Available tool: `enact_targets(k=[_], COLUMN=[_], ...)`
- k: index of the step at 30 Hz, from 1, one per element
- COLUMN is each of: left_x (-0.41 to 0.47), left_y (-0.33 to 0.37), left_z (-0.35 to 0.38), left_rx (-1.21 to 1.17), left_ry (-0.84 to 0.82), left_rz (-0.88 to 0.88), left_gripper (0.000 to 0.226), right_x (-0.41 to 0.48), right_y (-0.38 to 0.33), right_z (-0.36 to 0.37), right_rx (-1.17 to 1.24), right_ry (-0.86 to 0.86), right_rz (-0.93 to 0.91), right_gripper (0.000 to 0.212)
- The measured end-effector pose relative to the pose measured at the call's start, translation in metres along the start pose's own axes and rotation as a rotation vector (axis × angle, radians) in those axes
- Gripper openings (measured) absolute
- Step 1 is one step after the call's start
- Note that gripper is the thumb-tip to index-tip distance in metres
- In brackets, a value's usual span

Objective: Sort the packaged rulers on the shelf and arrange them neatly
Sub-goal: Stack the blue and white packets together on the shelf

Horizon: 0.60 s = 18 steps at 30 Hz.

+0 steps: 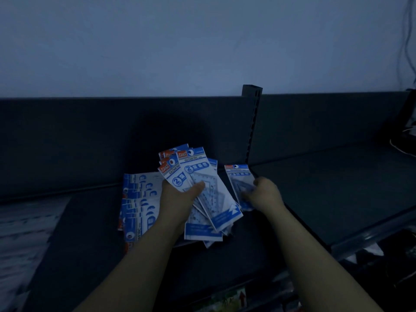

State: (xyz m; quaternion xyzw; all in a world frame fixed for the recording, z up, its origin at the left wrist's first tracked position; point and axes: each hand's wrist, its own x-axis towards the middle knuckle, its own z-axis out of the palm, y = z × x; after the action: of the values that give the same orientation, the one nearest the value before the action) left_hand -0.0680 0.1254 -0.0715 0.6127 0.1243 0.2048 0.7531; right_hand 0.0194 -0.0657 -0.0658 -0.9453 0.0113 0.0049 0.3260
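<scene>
Left hand (180, 197) grips a fan of ruler packs (202, 190), thumb on top. Right hand (265, 194) pinches one pack (239, 179) just right of them. More packs (137, 203) lie on the shelf (315, 194) at the left

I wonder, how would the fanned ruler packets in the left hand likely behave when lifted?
The fanned packets look glossy, so they probably slide over one another; they splay unevenly in the left hand. Each seems flat and fairly stiff, holding straight past the grip. Likely light, since one hand carries them all.
</scene>
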Motion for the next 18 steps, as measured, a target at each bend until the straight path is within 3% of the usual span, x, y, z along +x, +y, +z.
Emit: enact_targets(k=[9, 12, 15, 18], left_x=[0.0, 0.0, -0.004, -0.01], left_y=[0.001, 0.003, 0.004, 0.01], left_z=[0.001, 0.0, 0.001, 0.006], left_rx=[0.002, 0.02, 0.002, -0.045], left_ry=[0.014, 0.006, -0.008, -0.031], left_rz=[-0.009, -0.024, -0.043, -0.038], left_gripper=[0.062, 0.061, 0.06, 0.045], right_x=[0.006, -0.012, -0.037, -0.054], right_y=[-0.002, -0.012, -0.022, -0.028], right_z=[-0.01, -0.022, -0.03, -0.018], right_rx=[0.092, 0.364, 0.785, 0.728], right_ry=[-0.048, 0.089, -0.006, -0.071], right_rz=[0.089, 0.029, -0.035, -0.058], right_gripper=[0.015, 0.017, 0.011, 0.009])
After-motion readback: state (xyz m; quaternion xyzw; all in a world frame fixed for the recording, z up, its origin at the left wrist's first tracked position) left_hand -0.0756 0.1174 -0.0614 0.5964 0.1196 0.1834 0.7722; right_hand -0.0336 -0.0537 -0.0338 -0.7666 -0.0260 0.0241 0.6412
